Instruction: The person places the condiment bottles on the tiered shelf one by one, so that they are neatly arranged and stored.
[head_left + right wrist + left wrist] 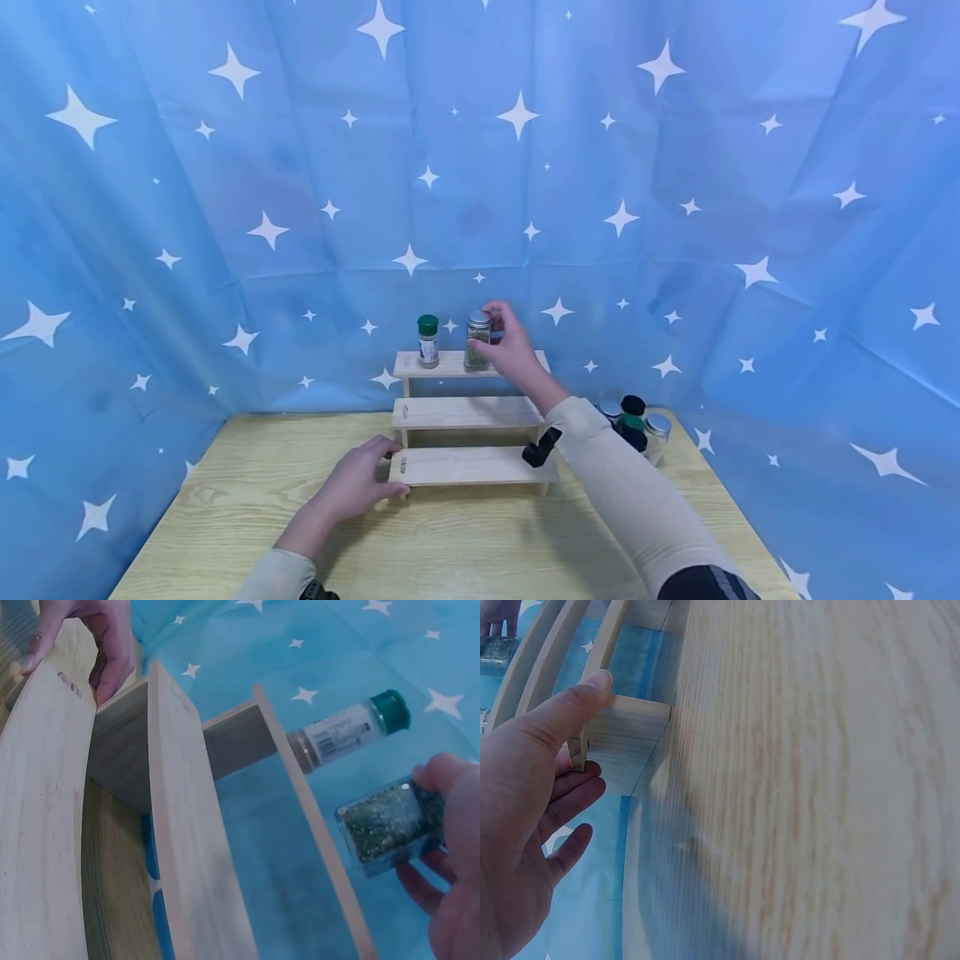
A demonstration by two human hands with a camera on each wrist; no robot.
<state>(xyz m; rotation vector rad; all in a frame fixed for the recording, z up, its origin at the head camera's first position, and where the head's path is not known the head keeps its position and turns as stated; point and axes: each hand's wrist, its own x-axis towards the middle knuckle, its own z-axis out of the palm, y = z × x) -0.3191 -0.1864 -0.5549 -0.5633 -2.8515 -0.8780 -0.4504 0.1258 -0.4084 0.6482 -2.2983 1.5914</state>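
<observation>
A three-step wooden shelf rack (472,467) stands on the table. My left hand (354,483) grips the left end of its lowest step, thumb (581,701) on top and fingers below. My right hand (517,350) holds a square glass spice jar (474,335) by its sides, at the top step. Green flakes fill the jar (386,825), which has a silver lid. Whether its base touches the wood, I cannot tell. To its left, a green-capped spice bottle (428,348) with a white label stands upright on the same step.
Several more spice jars (633,422), with black, green and silver lids, are grouped on the table at the right, partly behind my right sleeve. A blue curtain (480,208) with white stars hangs close behind the rack. The pale wooden table (300,442) extends to both sides.
</observation>
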